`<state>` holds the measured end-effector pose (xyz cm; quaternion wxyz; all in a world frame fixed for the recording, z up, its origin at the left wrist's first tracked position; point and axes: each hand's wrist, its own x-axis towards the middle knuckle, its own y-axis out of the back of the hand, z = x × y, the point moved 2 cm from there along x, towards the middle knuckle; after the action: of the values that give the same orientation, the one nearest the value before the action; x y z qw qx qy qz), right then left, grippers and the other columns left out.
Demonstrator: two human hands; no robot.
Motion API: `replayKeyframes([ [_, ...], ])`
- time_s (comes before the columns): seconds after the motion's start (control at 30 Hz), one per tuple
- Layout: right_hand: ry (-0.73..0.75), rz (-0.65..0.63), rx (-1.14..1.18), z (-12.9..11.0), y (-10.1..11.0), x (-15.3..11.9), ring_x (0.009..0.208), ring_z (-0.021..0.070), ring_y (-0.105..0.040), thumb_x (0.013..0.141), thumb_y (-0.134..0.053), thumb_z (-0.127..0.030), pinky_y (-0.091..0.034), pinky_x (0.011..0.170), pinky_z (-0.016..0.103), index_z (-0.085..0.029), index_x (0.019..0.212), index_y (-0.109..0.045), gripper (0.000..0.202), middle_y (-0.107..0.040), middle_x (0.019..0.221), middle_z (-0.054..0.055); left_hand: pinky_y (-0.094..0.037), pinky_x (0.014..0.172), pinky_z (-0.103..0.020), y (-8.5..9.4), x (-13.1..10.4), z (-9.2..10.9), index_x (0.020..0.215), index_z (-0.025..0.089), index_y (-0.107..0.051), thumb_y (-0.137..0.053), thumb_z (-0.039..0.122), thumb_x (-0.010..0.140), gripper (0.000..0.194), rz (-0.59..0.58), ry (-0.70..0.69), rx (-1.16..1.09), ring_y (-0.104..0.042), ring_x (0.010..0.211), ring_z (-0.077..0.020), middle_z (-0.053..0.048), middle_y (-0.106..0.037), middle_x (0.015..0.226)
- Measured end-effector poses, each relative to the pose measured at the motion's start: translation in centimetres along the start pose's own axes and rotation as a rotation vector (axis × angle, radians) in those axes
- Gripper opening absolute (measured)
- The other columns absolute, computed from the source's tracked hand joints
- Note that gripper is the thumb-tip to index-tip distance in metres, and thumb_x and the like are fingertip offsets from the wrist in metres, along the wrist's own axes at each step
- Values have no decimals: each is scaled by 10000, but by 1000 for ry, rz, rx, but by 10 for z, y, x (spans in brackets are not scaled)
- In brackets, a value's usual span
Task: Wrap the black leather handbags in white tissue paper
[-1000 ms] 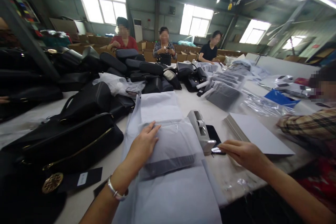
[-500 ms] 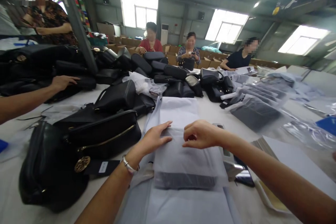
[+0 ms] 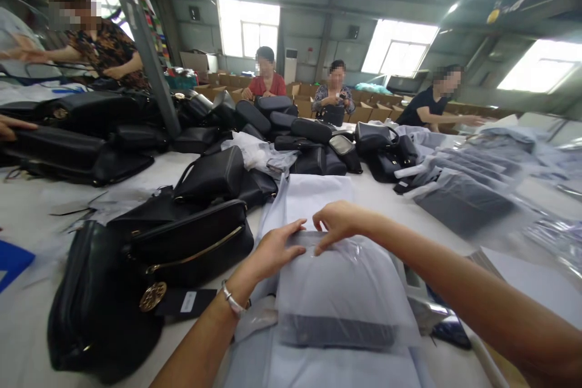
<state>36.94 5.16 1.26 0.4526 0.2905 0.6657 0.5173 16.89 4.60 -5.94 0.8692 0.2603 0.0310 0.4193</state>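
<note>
A frosted plastic bag (image 3: 345, 291) with a dark item inside lies in front of me, and the dark item shows through as a band near the bag's lower edge. My left hand (image 3: 275, 251) is at the bag's upper left, its thumb on the front and its fingers near the top edge. My right hand (image 3: 339, 224) is bent over the same top edge, thumb down on the plastic. Both hands close on the bag's upper edge, though the exact grip is partly hidden. White sheets (image 3: 316, 194) lie under and behind the bag.
Left of me are black handbags (image 3: 195, 242), one with a gold round charm (image 3: 153, 296) and a black tag (image 3: 188, 302). More bags (image 3: 282, 118) are heaped behind. Bagged dark items (image 3: 464, 200) lie at the right. Several co-workers stand around the table; one hand (image 3: 13, 126) reaches in from the left.
My right hand has come down onto the bag's top edge, and the plastic there bulges upward. At the left, the co-worker's hand has drawn back with a black bag. The view has shifted slightly.
</note>
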Motion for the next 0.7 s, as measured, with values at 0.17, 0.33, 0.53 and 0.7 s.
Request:
replayKeyframes([
  [0.17, -240, 107, 274, 46, -14, -15, 687, 206, -680, 773, -695, -550, -490, 646, 294, -199, 845, -757, 363, -742, 769, 51, -381, 1138, -382, 2, -1, 0, 1424, 215, -504, -717, 232, 792, 667, 6, -5, 1, -579, 1259, -239, -62, -655, 1323],
  [0.33, -304, 478, 254, 28, -28, -68, 1054, 249, -659, 938, -533, -384, -494, 942, 402, -222, 1145, -687, 305, -709, 1172, 90, -372, 1154, -392, -2, -5, 15, 1359, 200, -568, -617, 199, 872, 489, 55, -40, 199, -532, 1318, -228, -78, -592, 1404],
  [0.53, -147, 729, 269, -46, -82, -138, 1263, 285, -560, 938, -561, -367, -435, 1096, 484, -277, 1331, -605, 406, -625, 1345, 83, -228, 1205, -529, -35, -11, 59, 1440, 226, -460, -422, 390, 1003, 468, 145, -292, 618, -301, 1471, -258, -87, -417, 1547],
  [0.7, -28, 538, 152, -80, -124, -165, 1439, 375, -318, 819, -698, -464, -307, 1160, 596, -267, 1508, -397, 776, -342, 1574, 105, -202, 1198, -559, -59, -2, 44, 1489, 182, -387, -383, 536, 984, 617, -54, -204, 692, -286, 1474, -282, -120, -379, 1561],
])
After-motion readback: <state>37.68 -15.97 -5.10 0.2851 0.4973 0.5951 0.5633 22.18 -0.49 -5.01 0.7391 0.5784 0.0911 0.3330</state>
